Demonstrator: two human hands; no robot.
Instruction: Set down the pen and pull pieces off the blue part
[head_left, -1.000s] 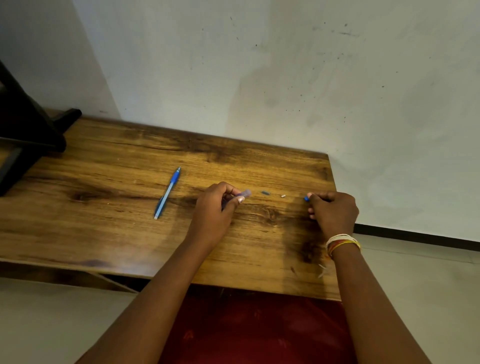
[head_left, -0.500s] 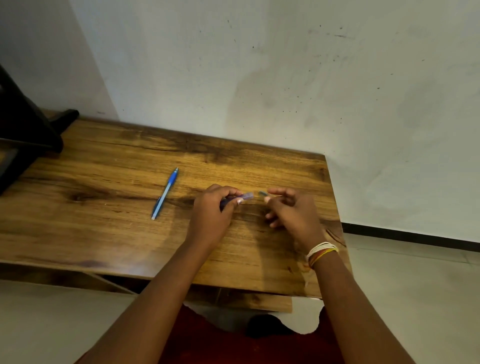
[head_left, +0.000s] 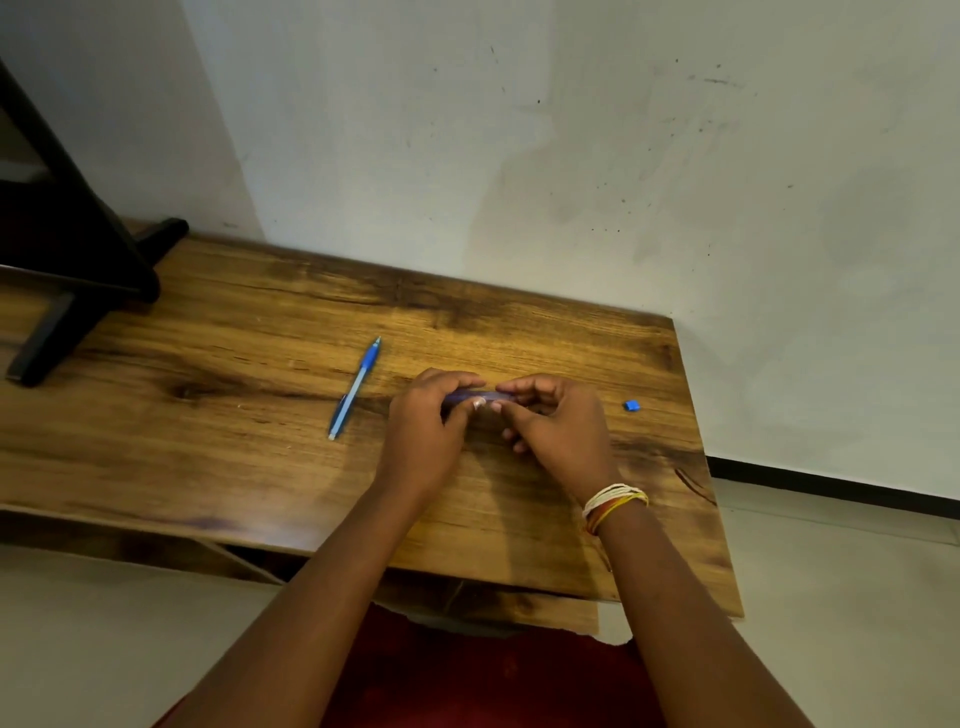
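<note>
Two hands work over one wooden tabletop (head_left: 208, 467), which stands against a pale wall; one dark stand (head_left: 67, 270) rests on its far left part. The left hand (head_left: 423, 441) and the right hand (head_left: 558, 434) meet near the middle of the tabletop, just above its surface, and between them they hold one translucent blue pen barrel (head_left: 480, 397). As for the grip, the left hand's fingers curl round the barrel's left part with the thumb pressed along it, and the right hand's fingertips pinch its right end; whether the right hand also holds some smaller piece there cannot be told, since the fingers hide that end. The right wrist wears one bunch of thin bangles (head_left: 613, 501).

One whole blue pen (head_left: 355, 387) lies untouched on the tabletop, to the left of the left hand and apart from it, its tip pointing toward the wall. One small blue cap piece (head_left: 631, 405) lies alone to the right of the right hand, near the tabletop's right edge.

By my reading, the work on the barrel is in its middle: the barrel is in hand and being fitted or handled at one end, while the little blue piece is not yet on it, so that step looks left to do.
</note>
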